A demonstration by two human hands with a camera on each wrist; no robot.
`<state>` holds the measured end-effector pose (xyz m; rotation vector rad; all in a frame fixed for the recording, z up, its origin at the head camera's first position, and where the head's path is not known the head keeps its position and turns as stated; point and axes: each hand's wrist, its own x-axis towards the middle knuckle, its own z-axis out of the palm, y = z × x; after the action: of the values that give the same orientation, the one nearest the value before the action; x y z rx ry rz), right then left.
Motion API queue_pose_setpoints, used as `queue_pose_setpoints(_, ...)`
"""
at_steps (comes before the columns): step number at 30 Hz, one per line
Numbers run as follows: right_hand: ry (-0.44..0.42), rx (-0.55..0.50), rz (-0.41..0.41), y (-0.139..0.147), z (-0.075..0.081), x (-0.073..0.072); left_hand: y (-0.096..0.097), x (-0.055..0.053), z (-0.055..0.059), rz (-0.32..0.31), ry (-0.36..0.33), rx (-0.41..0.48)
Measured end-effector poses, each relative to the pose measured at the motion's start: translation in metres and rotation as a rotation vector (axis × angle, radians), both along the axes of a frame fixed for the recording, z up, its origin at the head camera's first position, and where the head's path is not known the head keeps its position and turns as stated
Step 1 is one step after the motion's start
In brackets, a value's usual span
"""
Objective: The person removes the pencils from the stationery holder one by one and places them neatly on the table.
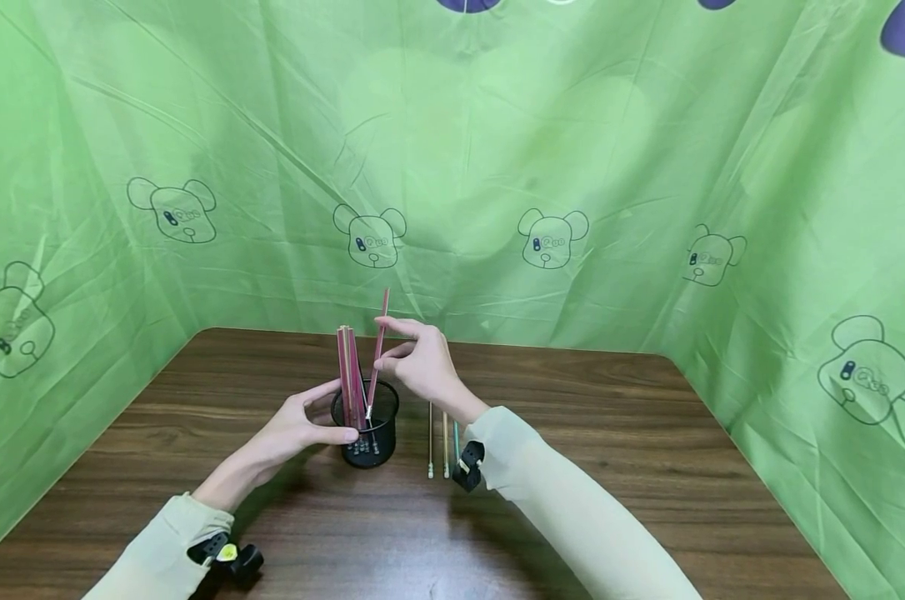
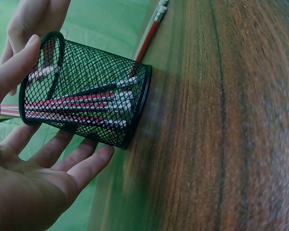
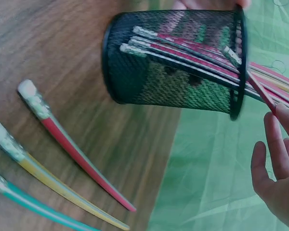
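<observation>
Cup has loads of pencils in it, left hand gripping the 9 o'clock side. Right hand pinches another pencil, eraser end inside. Three loose pencils at 3 o'clock.

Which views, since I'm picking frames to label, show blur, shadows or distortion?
Head view: soft shadow below the right sleeve on the tabletop; left wrist view: dim, wood grain smeared; right wrist view: three loose pencils bow, likely lens distortion, and the mesh cup looks blurred.
</observation>
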<state>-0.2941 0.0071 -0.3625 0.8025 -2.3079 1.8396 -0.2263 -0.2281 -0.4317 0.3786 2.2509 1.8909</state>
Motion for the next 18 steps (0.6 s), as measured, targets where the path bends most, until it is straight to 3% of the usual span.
queue_pose_setpoints(10, 0.023, -0.013, -0.012, 0.015, 0.024, 0.004, -0.001, 0.002, 0.001, -0.003, -0.007, 0.01)
queue_pose_setpoints(18, 0.004, -0.022, -0.014, 0.037, 0.031, 0.005, 0.0, 0.003, 0.003, -0.018, 0.001, 0.042)
